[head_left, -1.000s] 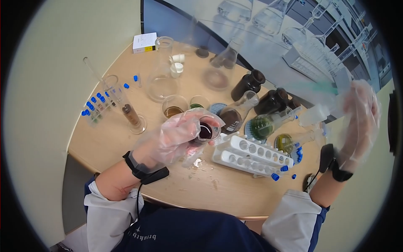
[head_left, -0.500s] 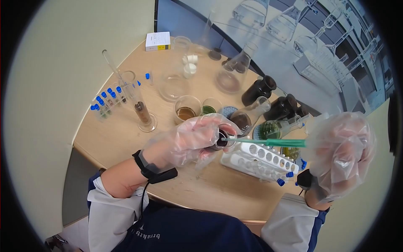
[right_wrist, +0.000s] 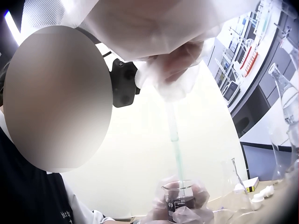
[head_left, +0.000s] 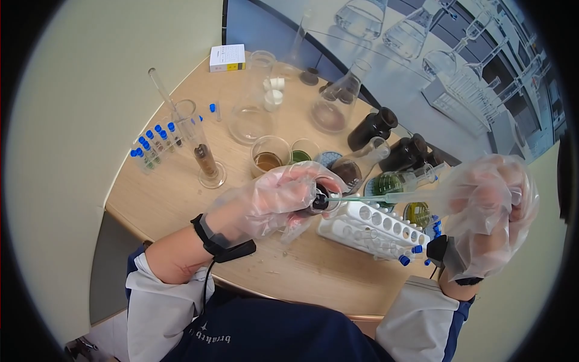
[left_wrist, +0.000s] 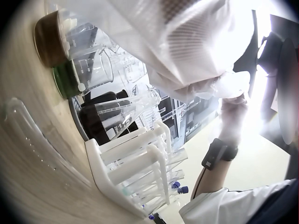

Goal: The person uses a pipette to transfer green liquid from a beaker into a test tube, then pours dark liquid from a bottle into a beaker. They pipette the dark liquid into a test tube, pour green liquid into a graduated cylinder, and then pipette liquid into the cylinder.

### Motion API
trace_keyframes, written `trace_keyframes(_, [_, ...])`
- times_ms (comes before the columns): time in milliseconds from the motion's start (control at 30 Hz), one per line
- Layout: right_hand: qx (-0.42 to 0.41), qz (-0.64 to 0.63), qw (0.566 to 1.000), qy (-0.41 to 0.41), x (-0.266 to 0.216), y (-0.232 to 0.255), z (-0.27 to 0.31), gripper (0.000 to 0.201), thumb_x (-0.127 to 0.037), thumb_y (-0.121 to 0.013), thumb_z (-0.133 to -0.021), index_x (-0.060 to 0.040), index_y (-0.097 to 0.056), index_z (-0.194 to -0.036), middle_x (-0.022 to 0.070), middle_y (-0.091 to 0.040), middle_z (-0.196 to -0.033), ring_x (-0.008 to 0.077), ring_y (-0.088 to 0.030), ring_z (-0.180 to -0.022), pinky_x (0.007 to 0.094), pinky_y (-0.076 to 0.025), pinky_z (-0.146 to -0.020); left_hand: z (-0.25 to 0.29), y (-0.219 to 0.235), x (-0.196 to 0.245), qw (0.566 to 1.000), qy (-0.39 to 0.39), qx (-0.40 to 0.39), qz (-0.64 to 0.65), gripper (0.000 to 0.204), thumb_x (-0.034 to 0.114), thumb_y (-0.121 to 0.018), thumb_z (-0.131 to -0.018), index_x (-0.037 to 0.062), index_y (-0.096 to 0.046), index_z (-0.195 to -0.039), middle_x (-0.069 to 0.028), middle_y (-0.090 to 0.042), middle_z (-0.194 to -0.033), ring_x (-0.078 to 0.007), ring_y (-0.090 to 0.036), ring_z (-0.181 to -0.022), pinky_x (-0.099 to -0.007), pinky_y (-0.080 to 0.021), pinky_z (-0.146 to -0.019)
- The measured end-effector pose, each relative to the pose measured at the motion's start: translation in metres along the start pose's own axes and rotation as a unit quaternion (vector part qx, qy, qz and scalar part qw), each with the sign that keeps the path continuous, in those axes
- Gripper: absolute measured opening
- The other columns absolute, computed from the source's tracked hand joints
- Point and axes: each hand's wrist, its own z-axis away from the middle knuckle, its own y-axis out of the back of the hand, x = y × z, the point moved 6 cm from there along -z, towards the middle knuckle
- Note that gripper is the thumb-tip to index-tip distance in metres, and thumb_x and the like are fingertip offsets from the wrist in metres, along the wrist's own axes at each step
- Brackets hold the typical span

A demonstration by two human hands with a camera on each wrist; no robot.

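In the head view my gloved left hand [head_left: 283,196] holds a small glass beaker [head_left: 330,204] of dark liquid, fingers wrapped about its side. My gloved right hand [head_left: 488,211] grips the upper end of a slim, pale green dropper pipette [head_left: 398,197]. From the right wrist view, the pipette [right_wrist: 175,140] points down through the mouth of the beaker [right_wrist: 180,203], its lower end inside near the dark liquid. Loose plastic glove hides the pipette's top. Beneath and right of the beaker stands a white test tube rack [head_left: 368,232] holding clear tubes, some blue-capped.
Behind the hands are beakers with brown [head_left: 267,161] and green liquid [head_left: 301,155], and flasks of dark [head_left: 348,172] and green liquid [head_left: 387,184]. Brown bottles [head_left: 371,130] stand farther back. A measuring cylinder [head_left: 208,166] and blue-capped tubes [head_left: 157,142] are left. Wet streaks [left_wrist: 37,140] mark the table.
My right hand has come down and inward from the far right, bringing the pipette's tip into the beaker. The pipette's barrel turned from deep green to pale. My left hand keeps its hold.
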Motion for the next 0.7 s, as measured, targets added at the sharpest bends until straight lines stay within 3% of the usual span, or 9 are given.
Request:
trace_keyframes(67, [0.000,0.011,1.000,0.011,0.000,0.002,0.000,0.033,-0.031,-0.067,-0.080,0.0002,-0.054,-0.080,0.0083,-0.055,-0.071,0.0128,-0.052,-0.054,0.0239,-0.038,-0.048,0.001,-0.001,0.001,1.000,-0.009,-0.015,0.001,0.055,0.047,-0.060,-0.085,0.0025,-0.053,-0.117,-0.0047,-0.057,-0.089,-0.0062,-0.043,-0.066,-0.0187,-0.036,-0.059])
trace_keyframes(267, [0.002,0.025,0.999,0.046,0.000,0.008,0.003,0.032,-0.029,-0.066,-0.081,0.0007,-0.054,-0.081,0.0095,-0.056,-0.074,0.0134,-0.053,-0.056,0.0238,-0.039,-0.049,0.002,0.001,-0.001,1.000,-0.011,-0.014,0.008,0.054,0.047,-0.059,-0.087,0.0026,-0.053,-0.117,-0.0046,-0.056,-0.089,-0.0064,-0.043,-0.066,-0.0188,-0.036,-0.059])
trace_keyframes(367, [-0.038,-0.046,0.998,0.001,0.003,0.004,0.002,0.029,-0.027,-0.063,-0.083,0.0007,-0.054,-0.082,0.0103,-0.057,-0.075,0.0138,-0.054,-0.058,0.0238,-0.042,-0.051,0.000,0.002,0.000,1.000,-0.002,0.013,0.007,0.069,0.053,-0.066,-0.078,-0.0018,-0.049,-0.115,-0.0142,-0.057,-0.090,-0.0097,-0.046,-0.058,-0.0198,-0.038,-0.054])
trace_keyframes(600, [-0.069,-0.064,0.995,-0.038,0.019,0.012,-0.001,0.028,-0.025,-0.057,-0.088,0.0024,-0.055,-0.089,0.0123,-0.058,-0.086,0.0151,-0.057,-0.068,0.0245,-0.046,-0.060,0.005,0.006,0.008,0.999,-0.037,0.031,-0.022,0.068,0.057,-0.060,-0.081,-0.0010,-0.049,-0.115,-0.0117,-0.056,-0.090,-0.0107,-0.047,-0.063,-0.0215,-0.040,-0.058])
trace_keyframes(700, [-0.020,-0.012,1.000,-0.008,0.015,0.025,-0.003,0.031,-0.025,-0.052,-0.090,0.0048,-0.055,-0.097,0.0131,-0.057,-0.095,0.0163,-0.056,-0.075,0.0250,-0.046,-0.066,0.007,0.007,0.010,0.998,-0.057,0.040,0.003,0.065,0.055,-0.058,-0.083,-0.0007,-0.050,-0.116,-0.0120,-0.056,-0.091,-0.0103,-0.048,-0.064,-0.0210,-0.041,-0.060])
